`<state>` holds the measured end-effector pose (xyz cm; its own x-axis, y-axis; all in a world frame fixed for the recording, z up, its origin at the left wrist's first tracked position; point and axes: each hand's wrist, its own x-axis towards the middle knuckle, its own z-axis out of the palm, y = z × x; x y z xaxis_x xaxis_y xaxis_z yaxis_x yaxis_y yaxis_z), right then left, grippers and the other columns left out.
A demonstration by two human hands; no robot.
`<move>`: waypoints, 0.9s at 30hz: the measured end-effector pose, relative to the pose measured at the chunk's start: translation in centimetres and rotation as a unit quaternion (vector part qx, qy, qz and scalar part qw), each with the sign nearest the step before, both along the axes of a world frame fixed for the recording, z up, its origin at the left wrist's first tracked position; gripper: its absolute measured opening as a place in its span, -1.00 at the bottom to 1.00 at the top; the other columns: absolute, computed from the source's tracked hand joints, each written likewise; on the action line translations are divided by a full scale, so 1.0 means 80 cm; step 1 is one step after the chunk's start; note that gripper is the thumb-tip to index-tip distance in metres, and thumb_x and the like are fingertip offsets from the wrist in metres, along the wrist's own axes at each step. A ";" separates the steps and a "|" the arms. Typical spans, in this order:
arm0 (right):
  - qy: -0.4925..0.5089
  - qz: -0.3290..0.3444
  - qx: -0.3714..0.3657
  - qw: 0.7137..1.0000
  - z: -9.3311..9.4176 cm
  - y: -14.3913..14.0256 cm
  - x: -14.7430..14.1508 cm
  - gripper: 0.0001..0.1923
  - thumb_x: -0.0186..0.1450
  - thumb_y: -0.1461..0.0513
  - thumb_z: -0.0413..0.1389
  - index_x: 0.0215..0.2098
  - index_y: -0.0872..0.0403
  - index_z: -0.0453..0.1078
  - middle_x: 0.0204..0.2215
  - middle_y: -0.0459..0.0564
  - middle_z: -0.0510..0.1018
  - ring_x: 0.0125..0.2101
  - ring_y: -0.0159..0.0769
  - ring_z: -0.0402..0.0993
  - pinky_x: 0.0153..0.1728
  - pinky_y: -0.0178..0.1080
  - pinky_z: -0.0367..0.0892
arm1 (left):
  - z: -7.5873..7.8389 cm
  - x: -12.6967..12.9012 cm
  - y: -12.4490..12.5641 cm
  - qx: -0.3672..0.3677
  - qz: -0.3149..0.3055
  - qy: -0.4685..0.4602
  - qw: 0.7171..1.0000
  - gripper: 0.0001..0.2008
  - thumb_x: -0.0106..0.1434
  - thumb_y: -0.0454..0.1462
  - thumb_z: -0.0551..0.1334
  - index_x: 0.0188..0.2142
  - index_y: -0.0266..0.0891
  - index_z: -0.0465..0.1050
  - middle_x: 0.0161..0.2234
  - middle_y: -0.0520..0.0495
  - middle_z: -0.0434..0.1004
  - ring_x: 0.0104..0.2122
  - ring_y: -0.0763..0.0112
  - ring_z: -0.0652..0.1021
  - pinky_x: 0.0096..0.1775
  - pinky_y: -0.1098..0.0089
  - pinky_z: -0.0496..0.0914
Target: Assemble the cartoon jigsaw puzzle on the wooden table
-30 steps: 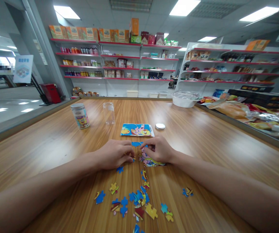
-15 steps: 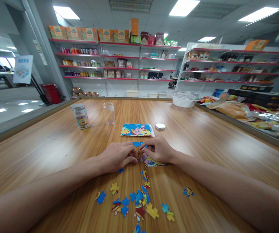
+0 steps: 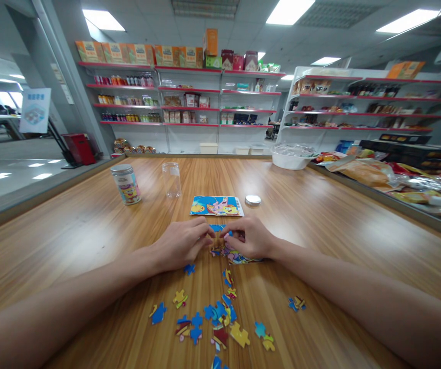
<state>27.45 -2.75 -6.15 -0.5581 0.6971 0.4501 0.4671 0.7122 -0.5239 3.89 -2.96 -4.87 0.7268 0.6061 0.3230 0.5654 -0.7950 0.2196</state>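
Observation:
A partly joined jigsaw puzzle (image 3: pixel 245 259) lies between my hands, much of it covered by my fingers. My left hand (image 3: pixel 184 240) is at its left side, fingertips drawn together; what they pinch, if anything, is hidden. My right hand (image 3: pixel 251 238) lies over the puzzle with bent fingers, index finger and thumb gripping it near its blue top part (image 3: pixel 217 227). Just beyond is a cartoon picture card (image 3: pixel 216 206). Loose puzzle pieces are scattered nearer me, among them a blue piece (image 3: pixel 189 269) by my left wrist and a yellow piece (image 3: pixel 240 334).
A silver lid (image 3: pixel 253 200) lies right of the card. On the left stand a clear jar (image 3: pixel 171 180) and a printed can (image 3: pixel 126 184). A white basin (image 3: pixel 291 158) is at the far edge, and packaged snacks (image 3: pixel 374 171) are heaped at the right. Stocked shelves (image 3: pixel 189 91) stand behind.
My left hand has shifted slightly left and back, and its thumb has lifted from the lower edge, uncovering more of the puzzle. My right hand has barely moved.

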 end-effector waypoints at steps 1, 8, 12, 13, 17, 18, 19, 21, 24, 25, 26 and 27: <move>-0.001 -0.001 0.000 1.000 -0.001 0.000 0.000 -0.77 0.13 0.30 0.07 -0.35 0.15 0.58 -0.75 -0.16 0.31 -0.72 -0.47 0.14 -0.64 -0.38 0.03 | 0.000 -0.002 0.001 0.012 0.001 -0.005 1.000 -0.84 0.37 -0.35 0.11 -0.11 -0.20 0.43 -0.19 -0.08 0.49 -0.23 0.27 0.52 -0.27 0.33 0.38; 0.005 -0.005 0.008 1.000 -0.003 0.002 0.000 -0.78 0.13 0.30 0.07 -0.36 0.14 0.57 -0.74 -0.15 0.31 -0.71 -0.46 0.17 -0.63 -0.38 0.05 | 0.003 -0.004 -0.004 0.012 -0.031 0.025 0.999 -0.84 0.33 -0.16 0.24 -0.15 -0.13 0.48 -0.22 -0.04 0.43 -0.29 0.30 0.49 -0.33 0.36 0.34; 0.008 -0.006 0.010 1.000 -0.002 0.002 0.000 -0.78 0.12 0.30 0.08 -0.37 0.14 0.58 -0.74 -0.15 0.31 -0.70 -0.46 0.19 -0.63 -0.39 0.06 | 0.002 -0.003 -0.004 0.003 -0.049 0.019 0.999 -0.85 0.34 -0.16 0.24 -0.16 -0.13 0.49 -0.22 -0.04 0.44 -0.31 0.34 0.49 -0.33 0.38 0.33; 0.009 -0.006 0.010 1.000 -0.002 0.002 0.000 -0.78 0.13 0.30 0.08 -0.37 0.14 0.58 -0.74 -0.15 0.31 -0.70 -0.46 0.19 -0.63 -0.39 0.06 | 0.002 -0.004 -0.004 0.001 -0.050 0.017 0.999 -0.86 0.34 -0.17 0.24 -0.17 -0.14 0.50 -0.23 -0.04 0.44 -0.30 0.34 0.49 -0.32 0.38 0.34; 0.010 -0.001 0.009 1.000 -0.002 0.002 0.000 -0.78 0.13 0.30 0.07 -0.37 0.15 0.57 -0.75 -0.16 0.31 -0.71 -0.47 0.18 -0.63 -0.39 0.06 | 0.000 -0.003 -0.004 -0.007 -0.046 0.011 0.999 -0.88 0.33 -0.19 0.24 -0.18 -0.14 0.50 -0.24 -0.03 0.44 -0.29 0.32 0.50 -0.30 0.36 0.34; 0.009 0.000 0.008 1.000 -0.002 0.002 0.000 -0.78 0.14 0.30 0.07 -0.37 0.16 0.57 -0.75 -0.15 0.31 -0.71 -0.47 0.17 -0.63 -0.39 0.05 | -0.001 -0.003 -0.005 -0.008 -0.045 0.010 0.999 -0.88 0.33 -0.20 0.24 -0.18 -0.14 0.50 -0.24 -0.03 0.44 -0.29 0.32 0.49 -0.30 0.36 0.33; 0.007 0.001 0.006 1.000 -0.002 0.002 0.001 -0.78 0.14 0.30 0.07 -0.37 0.16 0.57 -0.75 -0.15 0.31 -0.71 -0.47 0.17 -0.63 -0.39 0.05 | -0.001 -0.002 -0.006 -0.009 -0.042 0.009 0.999 -0.88 0.33 -0.20 0.24 -0.18 -0.14 0.49 -0.24 -0.03 0.44 -0.29 0.32 0.49 -0.31 0.36 0.33; 0.003 0.000 0.001 1.000 -0.002 0.002 0.001 -0.78 0.14 0.30 0.07 -0.37 0.16 0.57 -0.75 -0.16 0.30 -0.72 -0.47 0.16 -0.63 -0.39 0.05 | -0.001 0.000 -0.009 -0.009 -0.035 0.009 0.999 -0.88 0.33 -0.20 0.24 -0.18 -0.15 0.49 -0.25 -0.02 0.45 -0.29 0.32 0.49 -0.31 0.36 0.33; -0.006 -0.004 -0.007 1.000 0.000 0.001 0.000 -0.78 0.11 0.33 0.08 -0.35 0.14 0.57 -0.75 -0.18 0.30 -0.71 -0.47 0.17 -0.62 -0.39 0.05 | -0.002 0.003 -0.010 -0.009 -0.022 0.010 1.000 -0.89 0.34 -0.20 0.24 -0.19 -0.14 0.49 -0.27 -0.01 0.44 -0.30 0.32 0.50 -0.33 0.37 0.33; -0.012 -0.003 -0.010 1.000 0.001 0.000 -0.001 -0.77 0.10 0.34 0.09 -0.35 0.14 0.57 -0.74 -0.18 0.30 -0.70 -0.47 0.18 -0.62 -0.40 0.05 | -0.002 0.003 -0.010 -0.009 -0.020 0.010 1.000 -0.89 0.34 -0.20 0.24 -0.19 -0.14 0.50 -0.27 -0.01 0.45 -0.30 0.33 0.50 -0.33 0.37 0.33; -0.020 -0.002 -0.012 1.000 0.002 0.000 -0.001 -0.76 0.09 0.36 0.09 -0.34 0.13 0.58 -0.74 -0.19 0.30 -0.70 -0.47 0.19 -0.62 -0.40 0.05 | -0.002 0.004 -0.010 -0.009 -0.019 0.009 1.000 -0.89 0.34 -0.20 0.24 -0.19 -0.14 0.50 -0.28 -0.01 0.45 -0.30 0.33 0.50 -0.32 0.37 0.33; -0.028 -0.001 -0.014 0.999 0.003 -0.001 -0.002 -0.75 0.08 0.37 0.09 -0.33 0.12 0.58 -0.73 -0.19 0.31 -0.69 -0.46 0.19 -0.62 -0.40 0.05 | -0.002 0.004 -0.009 -0.010 -0.020 0.007 1.000 -0.90 0.34 -0.21 0.24 -0.19 -0.13 0.50 -0.27 -0.01 0.45 -0.29 0.32 0.50 -0.32 0.37 0.33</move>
